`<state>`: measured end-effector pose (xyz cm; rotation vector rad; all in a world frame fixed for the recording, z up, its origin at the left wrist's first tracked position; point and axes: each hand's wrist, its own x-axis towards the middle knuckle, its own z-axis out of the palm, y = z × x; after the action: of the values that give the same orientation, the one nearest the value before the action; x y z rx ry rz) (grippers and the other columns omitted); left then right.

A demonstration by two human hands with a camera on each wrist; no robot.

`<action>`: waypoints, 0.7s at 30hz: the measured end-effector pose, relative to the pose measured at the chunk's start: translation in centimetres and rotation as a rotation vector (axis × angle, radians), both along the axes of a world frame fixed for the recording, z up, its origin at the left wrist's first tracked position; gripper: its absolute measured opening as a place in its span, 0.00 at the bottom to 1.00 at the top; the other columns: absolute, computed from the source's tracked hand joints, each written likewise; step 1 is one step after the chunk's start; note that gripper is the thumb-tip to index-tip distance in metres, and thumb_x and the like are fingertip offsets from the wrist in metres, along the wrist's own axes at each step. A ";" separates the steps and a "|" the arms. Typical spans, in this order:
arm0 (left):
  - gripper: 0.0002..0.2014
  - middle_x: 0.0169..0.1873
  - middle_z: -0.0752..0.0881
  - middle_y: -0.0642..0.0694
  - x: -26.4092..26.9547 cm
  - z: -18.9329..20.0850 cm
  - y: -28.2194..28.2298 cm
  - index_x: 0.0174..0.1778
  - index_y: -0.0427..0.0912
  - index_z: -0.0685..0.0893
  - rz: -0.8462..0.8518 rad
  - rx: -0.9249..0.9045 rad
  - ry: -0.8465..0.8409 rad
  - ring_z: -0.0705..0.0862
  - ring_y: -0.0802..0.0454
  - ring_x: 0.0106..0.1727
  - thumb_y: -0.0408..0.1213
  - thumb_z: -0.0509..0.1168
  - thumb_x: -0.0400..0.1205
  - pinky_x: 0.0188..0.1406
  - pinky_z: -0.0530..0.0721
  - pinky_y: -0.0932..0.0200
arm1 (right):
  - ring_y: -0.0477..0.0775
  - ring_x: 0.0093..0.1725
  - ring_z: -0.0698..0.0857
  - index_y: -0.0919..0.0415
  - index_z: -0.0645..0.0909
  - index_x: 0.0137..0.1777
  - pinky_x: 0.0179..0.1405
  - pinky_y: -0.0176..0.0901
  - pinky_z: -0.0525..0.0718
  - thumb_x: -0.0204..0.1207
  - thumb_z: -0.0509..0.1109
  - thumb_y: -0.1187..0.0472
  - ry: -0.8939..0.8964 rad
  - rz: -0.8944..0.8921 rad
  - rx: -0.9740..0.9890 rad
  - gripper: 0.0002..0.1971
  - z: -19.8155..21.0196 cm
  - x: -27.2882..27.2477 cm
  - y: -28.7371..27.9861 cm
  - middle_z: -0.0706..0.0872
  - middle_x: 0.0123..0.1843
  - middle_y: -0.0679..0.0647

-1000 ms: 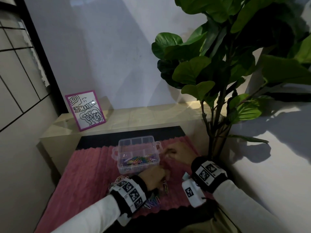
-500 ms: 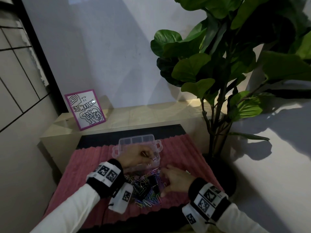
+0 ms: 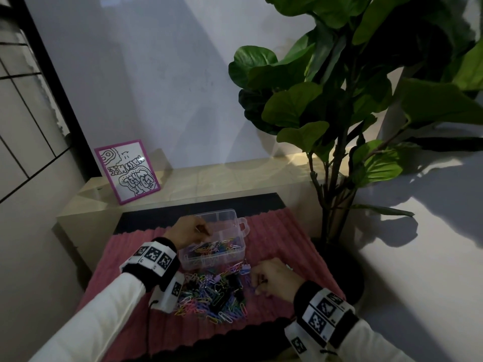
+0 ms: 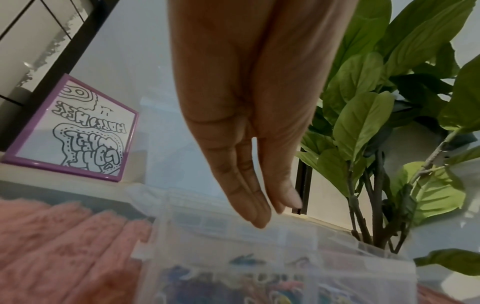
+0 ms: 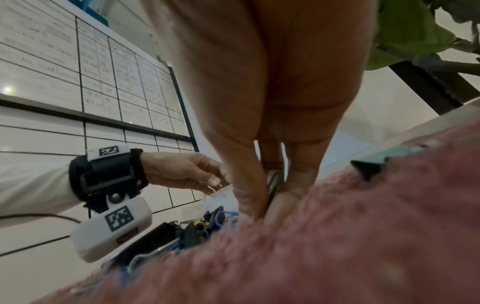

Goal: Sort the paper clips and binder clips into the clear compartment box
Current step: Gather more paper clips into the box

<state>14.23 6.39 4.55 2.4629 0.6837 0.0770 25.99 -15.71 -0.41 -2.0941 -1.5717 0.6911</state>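
The clear compartment box (image 3: 239, 250) sits on a pink ribbed mat (image 3: 274, 231), its near compartments holding coloured paper clips. A mixed pile of coloured paper clips and black binder clips (image 3: 209, 293) lies just in front of it. My left hand (image 3: 202, 229) hovers over the box's left side, thumb and fingers pinching a thin paper clip (image 5: 214, 186). My right hand (image 3: 257, 282) rests at the pile's right edge, thumb and finger pressed onto the mat around a greenish paper clip (image 5: 274, 183). In the left wrist view the fingertips (image 4: 259, 218) point down at the box (image 4: 259, 246).
A tall leafy plant (image 3: 339, 113) in a dark pot (image 3: 350, 278) stands right of the mat. A purple-framed drawing (image 3: 126, 171) leans on the pale ledge (image 3: 209, 178) behind the box. A tiled wall closes the left side.
My left hand rose from the pile to above the box. My right hand came back from beside the box to the pile's right edge and closed on a clip.
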 end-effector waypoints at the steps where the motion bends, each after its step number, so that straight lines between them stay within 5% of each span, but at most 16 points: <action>1: 0.08 0.44 0.86 0.44 -0.2 0.0 0.0 0.50 0.34 0.86 0.002 -0.005 -0.015 0.83 0.57 0.39 0.24 0.65 0.77 0.33 0.80 0.80 | 0.40 0.26 0.76 0.70 0.83 0.42 0.22 0.22 0.76 0.68 0.74 0.73 0.044 -0.020 -0.010 0.04 0.1 0.1 -0.1 0.77 0.29 0.46; 7: 0.10 0.41 0.88 0.49 -2.1 1.1 -0.9 0.50 0.38 0.86 -0.025 0.005 -0.108 0.85 0.64 0.38 0.24 0.62 0.78 0.36 0.81 0.77 | 0.35 0.19 0.81 0.72 0.84 0.44 0.23 0.26 0.81 0.69 0.72 0.74 0.178 -0.083 0.001 0.04 2.4 1.2 0.8 0.81 0.28 0.48; 10: 0.09 0.38 0.83 0.62 -3.2 1.0 -3.0 0.50 0.43 0.86 -0.194 0.057 -0.054 0.81 0.77 0.39 0.28 0.64 0.79 0.40 0.76 0.82 | 0.47 0.30 0.85 0.66 0.83 0.40 0.32 0.32 0.85 0.70 0.72 0.74 0.181 -0.087 0.076 0.04 4.4 2.0 2.5 0.84 0.33 0.53; 12: 0.08 0.42 0.83 0.61 -3.7 0.3 -4.3 0.51 0.43 0.86 -0.315 0.049 0.004 0.79 0.80 0.41 0.31 0.65 0.79 0.42 0.75 0.82 | 0.53 0.35 0.85 0.65 0.82 0.39 0.34 0.33 0.85 0.70 0.71 0.75 0.163 -0.079 0.119 0.05 5.6 2.3 4.1 0.88 0.39 0.62; 17: 0.08 0.50 0.88 0.48 -3.1 -0.9 -6.3 0.52 0.41 0.86 -0.400 0.090 0.019 0.81 0.67 0.45 0.32 0.66 0.78 0.43 0.72 0.85 | 0.54 0.41 0.88 0.71 0.85 0.45 0.25 0.16 0.77 0.71 0.71 0.72 0.082 -0.137 0.135 0.05 6.4 2.4 7.8 0.90 0.50 0.66; 21: 0.09 0.53 0.87 0.44 -1.8 -1.4 -7.1 0.53 0.39 0.85 -0.406 0.137 0.031 0.84 0.53 0.51 0.30 0.64 0.79 0.45 0.72 0.77 | 0.56 0.54 0.87 0.68 0.86 0.52 0.36 0.22 0.76 0.76 0.65 0.71 -0.005 -0.107 0.098 0.10 5.8 2.0 8.4 0.89 0.55 0.62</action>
<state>12.46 -0.74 3.19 2.6894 0.1843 -0.0735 27.95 -7.28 5.36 -2.0911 -1.4537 0.5609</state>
